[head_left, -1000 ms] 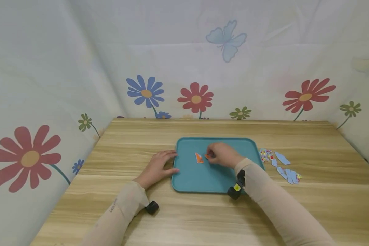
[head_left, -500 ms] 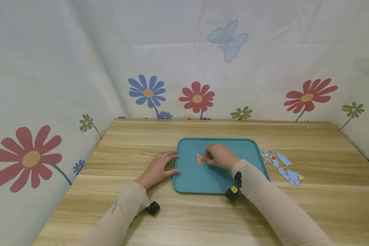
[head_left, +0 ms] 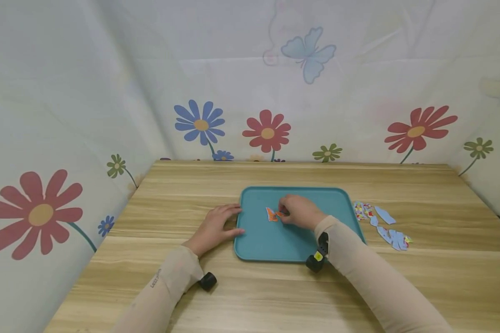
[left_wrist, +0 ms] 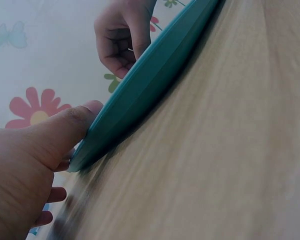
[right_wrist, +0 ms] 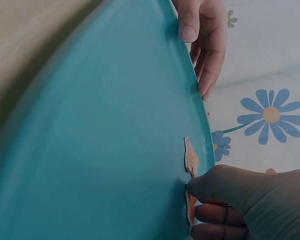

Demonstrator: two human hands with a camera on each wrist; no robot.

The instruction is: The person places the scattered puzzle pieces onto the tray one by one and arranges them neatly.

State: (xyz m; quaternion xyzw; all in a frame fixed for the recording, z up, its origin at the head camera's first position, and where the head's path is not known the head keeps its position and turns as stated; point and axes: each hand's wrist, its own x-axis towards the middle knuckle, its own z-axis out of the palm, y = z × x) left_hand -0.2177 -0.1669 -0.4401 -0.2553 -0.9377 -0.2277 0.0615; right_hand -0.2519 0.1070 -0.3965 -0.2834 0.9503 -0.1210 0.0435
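On the blue-green tray point(head_left: 271, 247) lies an orange jigsaw puzzle piece point(head_left: 271, 214) with a pale edge. Just to its right, my right hand point(head_left: 300, 212) pinches a second orange puzzle piece point(right_wrist: 191, 209) between thumb and fingers, low over the tray. In the right wrist view the two pieces sit nearly end to end, and my thumb covers part of the held one. My left hand point(head_left: 214, 229) rests at the tray's left side, thumb point(left_wrist: 82, 117) on the rim and the other fingers spread along the edge.
Right of the tray, several light blue and multicoloured puzzle pieces point(head_left: 385, 215) lie loose on the wooden table point(head_left: 191, 185). A flower-printed cloth point(head_left: 233, 69) hangs behind and at both sides. Both wrists carry small black cameras point(head_left: 207, 281).
Over the last second my right hand has moved slightly left, bringing the held orange piece up close to the lying one. My left hand keeps its place at the tray's edge.
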